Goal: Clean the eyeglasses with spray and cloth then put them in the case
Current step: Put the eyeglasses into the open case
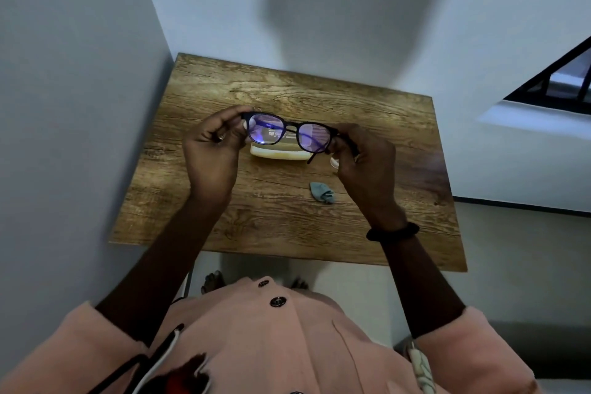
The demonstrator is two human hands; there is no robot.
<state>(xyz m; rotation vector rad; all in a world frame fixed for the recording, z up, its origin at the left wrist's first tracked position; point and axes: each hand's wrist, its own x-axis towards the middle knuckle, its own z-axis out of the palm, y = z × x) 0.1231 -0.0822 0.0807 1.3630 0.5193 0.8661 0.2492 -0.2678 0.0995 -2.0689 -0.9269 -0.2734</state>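
Head view: left hand (211,150), right hand (364,160) pinch eyeglasses (289,134) ends above case (281,155); cloth (322,192) near.

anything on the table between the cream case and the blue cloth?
Head view: no, only bare wood table between the cream case and the blue cloth.

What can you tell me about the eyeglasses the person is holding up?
The eyeglasses have a dark, plastic-looking frame and two rounded-square lenses showing purple glare. They are held above the wooden table, lenses facing the camera, over a cream case. The left hand and right hand each pinch one outer end. One temple arm angles downward near the right lens.
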